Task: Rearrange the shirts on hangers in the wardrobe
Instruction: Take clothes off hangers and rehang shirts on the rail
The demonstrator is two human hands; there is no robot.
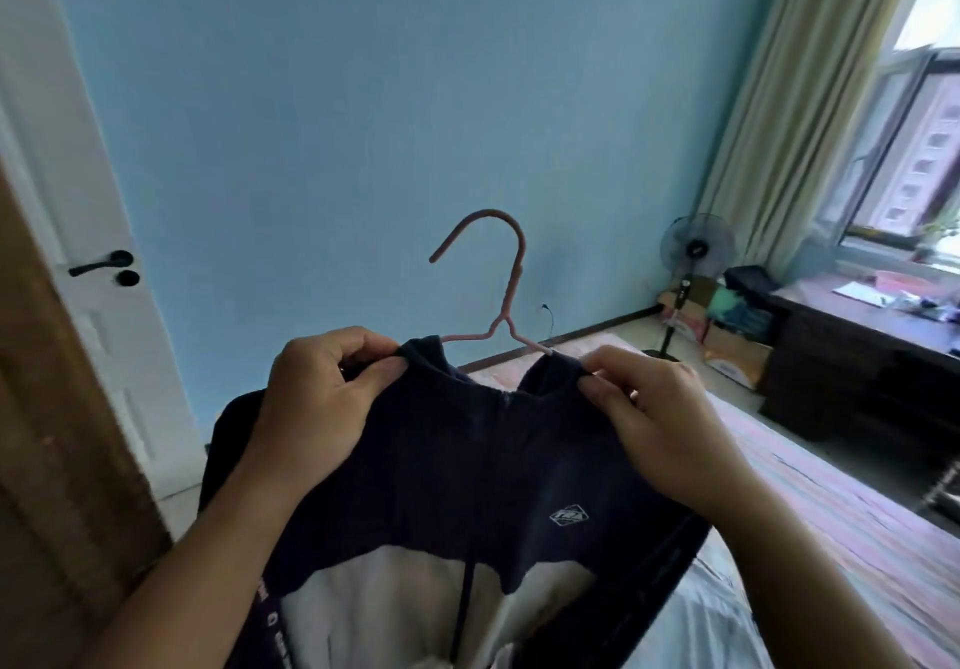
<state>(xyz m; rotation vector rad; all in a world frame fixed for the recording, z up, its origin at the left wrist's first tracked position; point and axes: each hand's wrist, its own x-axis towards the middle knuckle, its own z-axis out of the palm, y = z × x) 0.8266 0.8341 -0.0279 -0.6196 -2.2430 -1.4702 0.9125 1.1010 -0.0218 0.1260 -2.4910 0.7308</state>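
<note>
1. Dark navy shirt (467, 460) held up in front of the person, chest-high in the head view, front facing the camera. Small white diamond logo (569, 515) on the chest; a zip runs down from the collar opening.
2. Pink hanger (501, 299) sits inside the shirt's neck. Hook stands upright above the collar, opening toward the left of the picture; both wire shoulders disappear into the fabric.
3. Left hand (322, 398): fingers curled, thumb and forefinger pinching the collar edge at the left shoulder of the shirt.
4. Right hand (649, 419): fingers curled, pinching the collar edge at the other side, just beside where the hanger wire enters the cloth.
5. Below the navy panel the shirt shows a pale, cream-coloured section (395, 606); a dark cord hangs down over it.
6. Background: plain blue wall (363, 96). White door (78, 200) with black lever handle (101, 265) at left.
7. Right side: standing fan (696, 252) in the corner, cardboard boxes (727, 351) next to it, dark table (857, 356) with papers under a window (914, 148), pale curtain (779, 122).
8. Striped bed cover (857, 538) lies below and right of the hands.
</note>
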